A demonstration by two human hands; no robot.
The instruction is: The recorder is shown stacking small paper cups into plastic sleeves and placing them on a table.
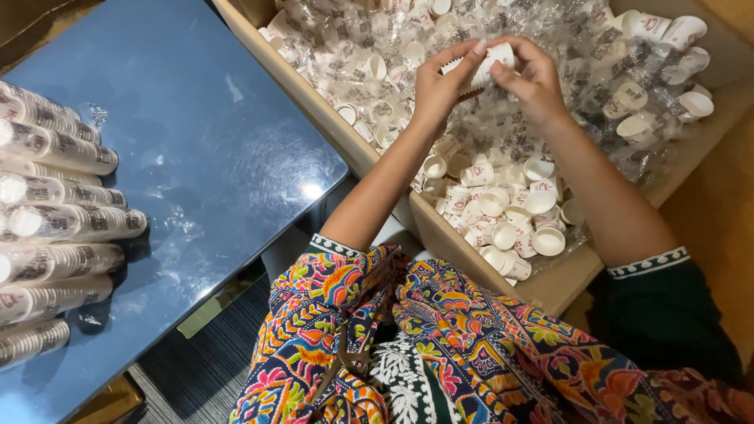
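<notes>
My left hand [437,82] and my right hand [533,78] meet over a large cardboard box [550,286] and together hold a short stack of small white paper cups [492,60], lying sideways between the fingers. Below the hands, the box holds many loose white paper cups [506,213] with red print, plus crumpled clear plastic sleeves [510,133]. More cups [652,102] lie wrapped in plastic at the box's far right.
A glossy blue table [212,149] stands to the left of the box. Several long sleeved stacks of cups [59,220] lie side by side along its left edge. My colourful patterned scarf [408,345] fills the bottom of the view.
</notes>
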